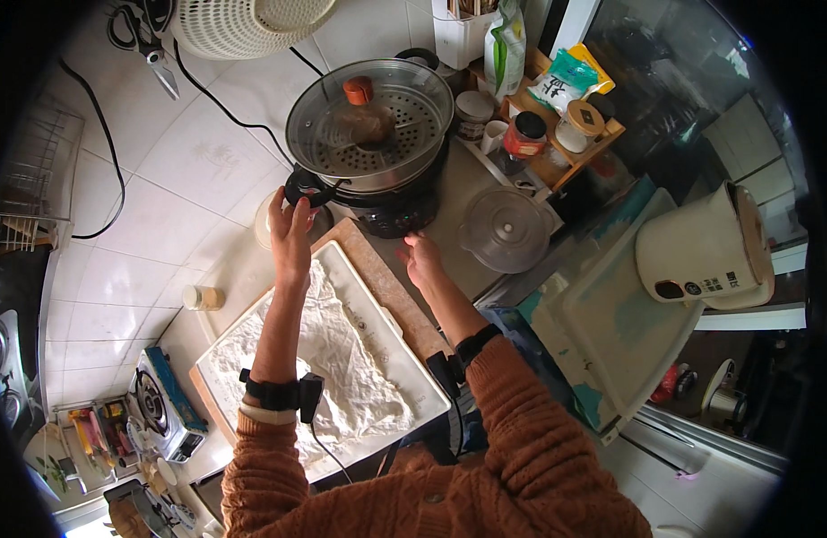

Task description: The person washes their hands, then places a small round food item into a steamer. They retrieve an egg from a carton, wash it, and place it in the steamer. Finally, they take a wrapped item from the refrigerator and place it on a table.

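Observation:
A steamer pot with a clear glass lid stands on a black electric base. Through the lid I see a perforated steel tray; an orange-brown knob tops it. My left hand is at the pot's black side handle, its fingers on either side of the handle's end. Low at the front of the base, my right hand has its fingers bent in against the edge by the control panel. What those fingertips hold, if anything, is hidden. A white cloth lies rumpled on a pale tray below my forearms.
Under the tray is a brown board. A round clear lid lies right of the base, near a wooden rack of jars. A cream appliance stands far right. Black cords hang along the tiled wall.

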`<state>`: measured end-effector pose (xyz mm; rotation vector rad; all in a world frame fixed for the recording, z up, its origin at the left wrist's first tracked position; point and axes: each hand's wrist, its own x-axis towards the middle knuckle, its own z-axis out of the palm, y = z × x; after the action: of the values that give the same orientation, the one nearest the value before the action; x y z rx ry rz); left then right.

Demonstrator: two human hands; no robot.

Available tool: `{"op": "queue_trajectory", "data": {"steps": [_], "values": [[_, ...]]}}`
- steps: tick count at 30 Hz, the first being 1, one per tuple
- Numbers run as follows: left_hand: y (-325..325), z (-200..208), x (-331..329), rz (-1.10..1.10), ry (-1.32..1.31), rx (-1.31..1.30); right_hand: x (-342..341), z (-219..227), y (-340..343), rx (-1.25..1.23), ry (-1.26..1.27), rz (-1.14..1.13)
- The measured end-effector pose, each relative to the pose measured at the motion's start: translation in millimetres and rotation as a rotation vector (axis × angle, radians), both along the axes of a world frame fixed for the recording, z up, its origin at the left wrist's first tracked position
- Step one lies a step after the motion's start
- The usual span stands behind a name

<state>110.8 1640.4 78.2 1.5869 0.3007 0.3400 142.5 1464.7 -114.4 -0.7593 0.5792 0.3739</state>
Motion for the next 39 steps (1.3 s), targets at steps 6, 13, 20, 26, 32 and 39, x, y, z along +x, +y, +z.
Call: {"op": "queue_trajectory", "data": {"steps": [6,13,20,26,32,39], "values": [[3.2,-6.1,-0.8,0.006,0.013,0.001,-8.0,3.5,-2.3,0.003,-0.007,0.042],[-5.7,9.8,-28.4,0.132,-0.116,-0.072,-46.5,57.9,5.5,-0.124,-0.233,0.106],[-70.3,92.1,-145.8,0.069,-0.376,0.115,-173.8,219.5,-42.9,0.081,-0.606,0.376],[-204.1,136.1,-271.2,-0.445,-0.267,-0.257,-292.8,322.9,-196.7,-0.116,-1.126,0.408],[-379.6,124.9,-354.2,-0.905,-0.291,-0.134,-415.3,336.6,-378.9,-0.286,-0.91,0.006],[-578.6,110.0,-402.9,-1.435,0.039,-0.135,-523.7,317.6,-543.6,-0.412,-0.644,-0.569]]}}
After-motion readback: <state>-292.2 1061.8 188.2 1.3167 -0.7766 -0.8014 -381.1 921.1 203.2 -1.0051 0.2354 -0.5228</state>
